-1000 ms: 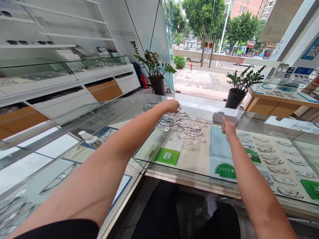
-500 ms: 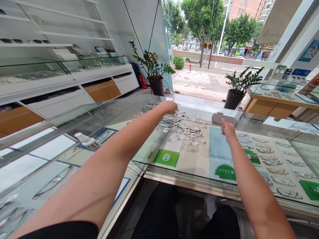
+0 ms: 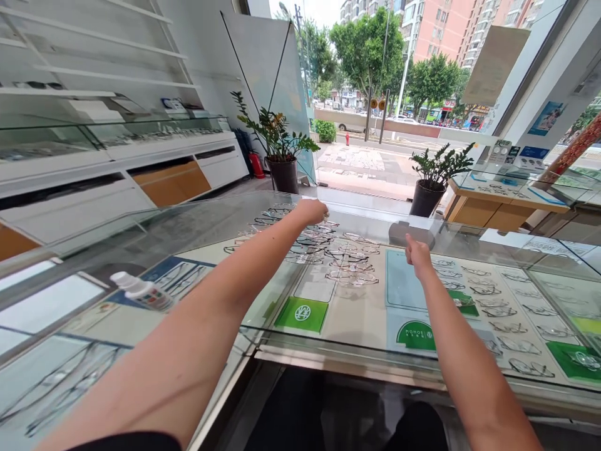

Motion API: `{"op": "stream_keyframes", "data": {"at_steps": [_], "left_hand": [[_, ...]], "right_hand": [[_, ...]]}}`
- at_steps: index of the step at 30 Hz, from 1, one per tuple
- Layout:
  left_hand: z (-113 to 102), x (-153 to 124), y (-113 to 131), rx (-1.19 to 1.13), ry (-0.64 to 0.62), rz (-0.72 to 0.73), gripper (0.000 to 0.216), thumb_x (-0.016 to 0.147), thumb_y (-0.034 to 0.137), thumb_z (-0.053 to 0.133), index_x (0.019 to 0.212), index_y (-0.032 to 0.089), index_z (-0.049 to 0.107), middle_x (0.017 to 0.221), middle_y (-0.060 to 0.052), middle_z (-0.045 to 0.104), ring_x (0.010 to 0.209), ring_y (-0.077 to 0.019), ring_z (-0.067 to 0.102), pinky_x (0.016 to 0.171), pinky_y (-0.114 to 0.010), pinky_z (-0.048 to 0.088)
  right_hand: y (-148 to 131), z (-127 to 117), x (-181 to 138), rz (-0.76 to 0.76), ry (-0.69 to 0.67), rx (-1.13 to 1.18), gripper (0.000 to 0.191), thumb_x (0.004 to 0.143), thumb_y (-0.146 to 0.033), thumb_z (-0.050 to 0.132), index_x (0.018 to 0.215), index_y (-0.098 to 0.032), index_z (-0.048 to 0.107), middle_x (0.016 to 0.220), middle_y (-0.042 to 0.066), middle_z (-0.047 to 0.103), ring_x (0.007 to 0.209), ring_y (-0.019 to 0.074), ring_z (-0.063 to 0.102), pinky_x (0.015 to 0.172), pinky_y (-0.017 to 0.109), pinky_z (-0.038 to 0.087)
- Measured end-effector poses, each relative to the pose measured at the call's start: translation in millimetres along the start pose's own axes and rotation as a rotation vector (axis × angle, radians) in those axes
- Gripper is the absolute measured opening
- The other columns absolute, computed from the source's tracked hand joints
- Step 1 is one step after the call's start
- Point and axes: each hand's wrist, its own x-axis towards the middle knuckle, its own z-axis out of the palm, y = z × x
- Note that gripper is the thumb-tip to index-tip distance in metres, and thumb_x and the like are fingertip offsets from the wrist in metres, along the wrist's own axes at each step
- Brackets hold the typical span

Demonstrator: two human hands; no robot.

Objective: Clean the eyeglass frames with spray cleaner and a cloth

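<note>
My left hand (image 3: pixel 313 212) reaches far across the glass counter (image 3: pixel 211 210), above several rows of eyeglasses (image 3: pixel 350 255). Its fingers are closed, with a small pale bit at the fingertips that I cannot make out. Further right, my right hand (image 3: pixel 417 253) is curled up with one digit raised, over the pale blue panel (image 3: pixel 407 282); what lies inside its fingers, if anything, is hidden. More eyeglasses (image 3: pixel 498 311) are laid out in columns to the right of that hand. A green card with a white logo (image 3: pixel 302 313) lies nearer to me.
A white bottle (image 3: pixel 141 290) stands on the left counter, beside my left forearm. Two potted plants (image 3: pixel 284 175) (image 3: pixel 428 197) flank the glass entrance. Display cabinets (image 3: pixel 169 181) line the left wall, and a wooden display table (image 3: pixel 493 207) is at the right.
The view has shifted, so the counter and eyeglasses appear lower and further left. Both hands stay closed, in nearly the same places over the counter.
</note>
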Motion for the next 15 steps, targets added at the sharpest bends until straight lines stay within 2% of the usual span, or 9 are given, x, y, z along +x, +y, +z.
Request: {"op": "stream_keyframes", "data": {"at_steps": [8,12,15], "left_hand": [[-0.5,0.0,1.0,-0.019,0.070,-0.029,0.035,0.081,0.028,0.062,0.110,0.019,0.079,0.116,-0.019,0.078,0.108,-0.0334,0.072,0.083,-0.033,0.051],[-15.1,-14.2,0.8,-0.052,0.185,-0.054,0.035,0.085,0.032,0.058,0.109,0.016,0.076,0.117,-0.021,0.077,0.107,-0.0338,0.072,0.080,-0.032,0.049],[-30.9,-35.9,2.3,-0.084,0.279,-0.058,0.036,0.086,0.035,0.055,0.112,0.017,0.073,0.116,-0.018,0.077,0.107,-0.0332,0.071,0.076,-0.031,0.047]], "right_hand": [[8.8,2.4,4.1,-0.028,0.000,-0.010,0.067,0.088,-0.060,0.068,0.053,-0.026,0.021,0.043,-0.007,0.021,0.042,0.0075,0.016,0.040,0.028,0.016],[9.0,0.0,4.6,-0.045,-0.022,-0.005,0.066,0.087,-0.061,0.068,0.053,-0.027,0.024,0.043,-0.007,0.022,0.042,0.0080,0.017,0.040,0.028,0.017],[8.0,0.6,7.3,-0.054,-0.017,0.014,0.065,0.088,-0.063,0.066,0.054,-0.027,0.022,0.042,-0.008,0.021,0.042,0.0082,0.016,0.040,0.028,0.015]]}}
